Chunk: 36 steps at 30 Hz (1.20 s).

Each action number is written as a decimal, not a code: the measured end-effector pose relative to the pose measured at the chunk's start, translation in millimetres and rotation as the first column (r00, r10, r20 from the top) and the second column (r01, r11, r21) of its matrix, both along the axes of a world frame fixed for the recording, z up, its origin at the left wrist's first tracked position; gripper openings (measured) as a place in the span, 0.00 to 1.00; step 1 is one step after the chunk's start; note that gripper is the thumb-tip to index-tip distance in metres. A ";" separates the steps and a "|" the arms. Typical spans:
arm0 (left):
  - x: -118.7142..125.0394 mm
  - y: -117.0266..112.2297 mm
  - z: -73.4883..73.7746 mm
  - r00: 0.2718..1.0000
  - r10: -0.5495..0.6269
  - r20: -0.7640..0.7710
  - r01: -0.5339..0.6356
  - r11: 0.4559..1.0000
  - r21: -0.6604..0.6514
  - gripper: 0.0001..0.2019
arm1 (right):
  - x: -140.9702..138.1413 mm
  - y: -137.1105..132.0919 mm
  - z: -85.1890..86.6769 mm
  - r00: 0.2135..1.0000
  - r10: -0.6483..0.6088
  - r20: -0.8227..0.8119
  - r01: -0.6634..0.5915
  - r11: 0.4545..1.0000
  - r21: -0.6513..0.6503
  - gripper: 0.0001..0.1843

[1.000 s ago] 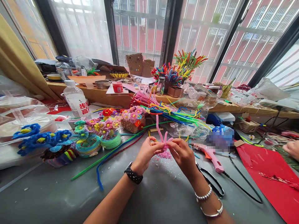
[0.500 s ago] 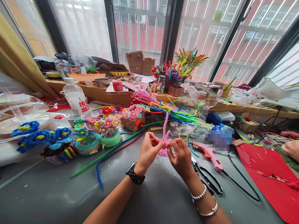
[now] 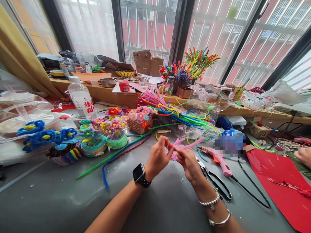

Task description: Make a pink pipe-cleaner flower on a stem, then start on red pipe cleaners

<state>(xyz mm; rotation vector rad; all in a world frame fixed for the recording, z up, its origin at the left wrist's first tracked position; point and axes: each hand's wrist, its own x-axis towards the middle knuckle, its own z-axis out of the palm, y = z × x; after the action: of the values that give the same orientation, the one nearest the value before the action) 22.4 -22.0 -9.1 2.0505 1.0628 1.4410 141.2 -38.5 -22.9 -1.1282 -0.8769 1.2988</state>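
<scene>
Both my hands meet over the grey table around a pink pipe cleaner (image 3: 190,145). Thumb and fingers of my left hand (image 3: 160,154) pinch it near its bent part, and my right hand (image 3: 188,161) grips it close beside. Its loose ends stick out to the right above my right fingers. Just below lies a small heap of pink fluffy bits (image 3: 173,156), partly hidden by my hands. Black-handled scissors (image 3: 215,181) rest beside my right wrist, and a pink glue gun (image 3: 220,161) lies further right.
Pipe-cleaner flower pots (image 3: 116,140) and a plastic bottle (image 3: 81,98) stand on the left. A bundle of coloured pipe cleaners (image 3: 184,116) lies behind my hands. Red sheet (image 3: 274,174) covers the right side; another person's hand (image 3: 303,156) shows at the edge.
The long pink pipe-cleaner end that stood upright now leans to the right, nearly level. My left hand has turned, its fingers curling over the pinch. The view has shifted slightly.
</scene>
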 end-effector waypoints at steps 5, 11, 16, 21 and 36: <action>-2.1 3.7 2.8 0.974 -0.059 0.219 0.093 0.984 -0.149 0.13 | 8.1 -0.9 9.2 0.988 0.156 -0.013 -0.156 0.988 -0.007 0.09; -5.2 9.5 6.2 0.883 -0.149 0.445 0.344 0.850 -0.398 0.18 | 20.2 -1.2 17.2 0.861 -0.023 0.508 -0.126 0.958 0.256 0.11; -3.8 9.0 3.3 0.873 -0.147 0.466 0.374 0.814 -0.444 0.20 | 21.8 -0.3 16.6 0.829 -0.037 0.558 -0.139 0.952 0.271 0.12; 1.1 6.5 3.0 0.789 -0.139 0.598 0.433 0.817 -0.381 0.20 | 13.0 -0.4 15.6 0.987 0.132 0.090 -0.138 0.989 0.059 0.12; 1.5 2.0 9.3 0.699 -0.071 0.712 0.509 0.749 -0.425 0.18 | 4.1 -2.2 11.3 0.781 0.163 -0.603 -0.293 0.948 -0.124 0.07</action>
<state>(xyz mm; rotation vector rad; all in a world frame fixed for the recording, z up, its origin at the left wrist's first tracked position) 23.9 -20.0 0.1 1.0440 0.6799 1.2652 145.3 -40.7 -11.7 -0.7043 -0.4169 1.8506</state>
